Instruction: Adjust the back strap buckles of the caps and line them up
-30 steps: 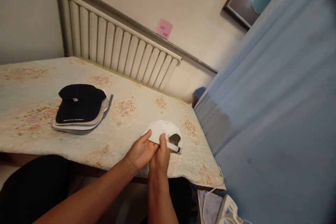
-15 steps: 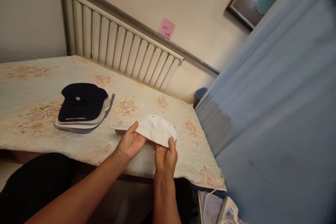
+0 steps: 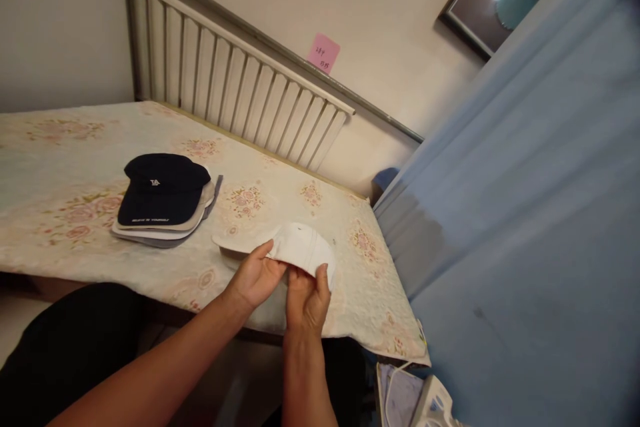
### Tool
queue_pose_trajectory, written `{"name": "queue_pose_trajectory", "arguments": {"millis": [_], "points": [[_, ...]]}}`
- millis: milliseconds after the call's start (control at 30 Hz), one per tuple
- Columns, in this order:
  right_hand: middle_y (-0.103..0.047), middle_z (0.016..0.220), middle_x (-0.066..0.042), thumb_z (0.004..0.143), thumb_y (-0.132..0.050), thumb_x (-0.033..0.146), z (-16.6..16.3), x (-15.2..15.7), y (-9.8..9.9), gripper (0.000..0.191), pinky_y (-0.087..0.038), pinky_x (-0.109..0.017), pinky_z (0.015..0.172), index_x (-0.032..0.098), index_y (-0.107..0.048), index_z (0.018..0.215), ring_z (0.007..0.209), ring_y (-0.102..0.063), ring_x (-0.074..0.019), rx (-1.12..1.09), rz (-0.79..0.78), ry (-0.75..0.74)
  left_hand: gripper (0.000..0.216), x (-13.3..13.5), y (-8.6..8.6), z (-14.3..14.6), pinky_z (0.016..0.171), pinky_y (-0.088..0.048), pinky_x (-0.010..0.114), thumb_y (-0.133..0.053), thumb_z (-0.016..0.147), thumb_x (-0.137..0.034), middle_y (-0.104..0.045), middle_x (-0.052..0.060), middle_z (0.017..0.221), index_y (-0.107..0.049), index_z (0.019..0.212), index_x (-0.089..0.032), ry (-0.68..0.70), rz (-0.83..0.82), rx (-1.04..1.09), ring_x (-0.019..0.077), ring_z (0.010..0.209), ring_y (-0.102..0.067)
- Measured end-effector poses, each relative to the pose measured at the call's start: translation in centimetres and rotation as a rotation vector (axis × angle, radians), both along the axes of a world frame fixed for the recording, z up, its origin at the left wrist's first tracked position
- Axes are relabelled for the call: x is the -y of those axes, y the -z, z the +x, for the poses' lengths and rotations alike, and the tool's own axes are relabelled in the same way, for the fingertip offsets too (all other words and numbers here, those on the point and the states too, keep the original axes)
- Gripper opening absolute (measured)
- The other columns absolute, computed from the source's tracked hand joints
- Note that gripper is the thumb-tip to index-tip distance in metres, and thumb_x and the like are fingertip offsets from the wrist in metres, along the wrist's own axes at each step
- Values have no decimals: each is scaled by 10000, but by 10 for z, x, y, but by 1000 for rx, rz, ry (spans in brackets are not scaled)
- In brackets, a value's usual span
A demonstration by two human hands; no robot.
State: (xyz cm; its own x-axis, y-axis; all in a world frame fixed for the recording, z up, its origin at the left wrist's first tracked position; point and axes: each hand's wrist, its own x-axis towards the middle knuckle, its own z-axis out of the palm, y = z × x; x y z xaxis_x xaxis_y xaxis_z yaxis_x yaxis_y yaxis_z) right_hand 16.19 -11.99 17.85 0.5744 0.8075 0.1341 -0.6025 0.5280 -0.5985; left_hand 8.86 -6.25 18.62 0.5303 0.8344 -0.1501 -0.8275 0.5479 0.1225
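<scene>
Both hands hold a white baseball cap (image 3: 305, 245) just above the near part of the flowered cloth, its brim pointing left. My left hand (image 3: 257, 275) grips the lower edge near the brim, thumb on the outside and fingers underneath. On the right side of the same edge, my right hand (image 3: 307, 293) has its thumb outside and its fingers tucked inside the crown. To the left lies a stack of caps: a dark navy cap (image 3: 165, 190) with small white lettering on top, and beige, white and grey ones beneath it.
A flowered cloth (image 3: 270, 177) covers the table. Behind it, a white radiator (image 3: 240, 80) runs along the wall, with a pink note (image 3: 324, 52) above. A blue curtain (image 3: 500, 227) hangs at the right. Low right stands a white plastic object (image 3: 434, 403) with a cord.
My right hand has shifted slightly left and the white cap has tilted a little, with its brim showing more. The whole view has moved slightly.
</scene>
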Motion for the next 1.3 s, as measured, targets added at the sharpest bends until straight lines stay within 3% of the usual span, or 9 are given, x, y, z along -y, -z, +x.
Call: {"name": "queue_pose_trajectory", "arguments": {"millis": [200, 433, 600, 800, 933, 1033, 1167, 1300], "points": [[-575, 1326, -109, 835, -569, 292, -11, -7, 10, 592, -381, -455, 1080, 153, -392, 1382, 1221, -542, -209, -7, -110, 104, 422, 13, 1, 6, 972, -498, 372, -388, 923, -137, -728, 149, 1004, -471, 1321, -25, 113, 66, -48, 231, 981, -681], [-576, 1328, -96, 851, -517, 252, 3, -4, 10, 517, -393, -461, 1074, 161, -433, 1352, 1219, -547, -218, -24, -77, 80, 479, -1, -4, -8, 987, -489, 395, -432, 857, -57, -694, 153, 1115, -479, 1334, -55, -38, 116, -29, 253, 1060, -645], [-551, 1359, -88, 861, -506, 288, 6, -2, 10, 502, -370, -456, 1094, 176, -450, 1347, 1239, -530, -213, -5, -52, 112, 550, -3, -3, -8, 981, -489, 389, -420, 809, 13, -687, 132, 1140, -475, 1347, -88, -69, 109, -70, 241, 1045, -651], [-585, 1317, -104, 828, -574, 293, -9, -9, 17, 590, -393, -441, 1081, 164, -411, 1380, 1177, -580, -214, -23, -157, 142, 515, 22, 3, 10, 1038, -422, 404, -430, 844, -57, -668, 162, 1168, -449, 1359, -44, 157, 117, -43, 261, 1101, -619], [-596, 1304, -103, 831, -552, 246, -2, -11, 22, 583, -388, -440, 1084, 152, -400, 1385, 1182, -577, -210, -43, -157, 130, 515, 24, 4, 4, 1096, -341, 429, -451, 856, -84, -647, 163, 1209, -439, 1371, -57, 146, 174, 20, 267, 1171, -572], [-572, 1337, -78, 832, -549, 218, 8, -8, 20, 571, -370, -450, 1096, 192, -405, 1385, 1213, -552, -204, -5, -62, 74, 537, 18, 2, -7, 1130, -269, 460, -509, 871, -181, -611, 162, 1269, -418, 1390, -82, 111, 241, 121, 282, 1252, -499], [-586, 1324, -70, 820, -562, 182, 17, -2, 18, 534, -344, -442, 1113, 197, -466, 1344, 1220, -546, -196, -30, -18, 14, 737, 14, 3, -22, 1148, -182, 497, -612, 818, -458, -525, 172, 1367, -366, 1427, -125, 178, 385, 283, 317, 1355, -355], [-606, 1295, -93, 819, -560, 208, 26, 1, 22, 510, -327, -464, 1117, 172, -493, 1324, 1230, -538, -205, -55, -35, -44, 805, 7, 14, -32, 1149, -158, 486, -491, 800, -651, -527, 168, 1363, -402, 1412, -136, 226, 415, 388, 323, 1366, -331]]}}
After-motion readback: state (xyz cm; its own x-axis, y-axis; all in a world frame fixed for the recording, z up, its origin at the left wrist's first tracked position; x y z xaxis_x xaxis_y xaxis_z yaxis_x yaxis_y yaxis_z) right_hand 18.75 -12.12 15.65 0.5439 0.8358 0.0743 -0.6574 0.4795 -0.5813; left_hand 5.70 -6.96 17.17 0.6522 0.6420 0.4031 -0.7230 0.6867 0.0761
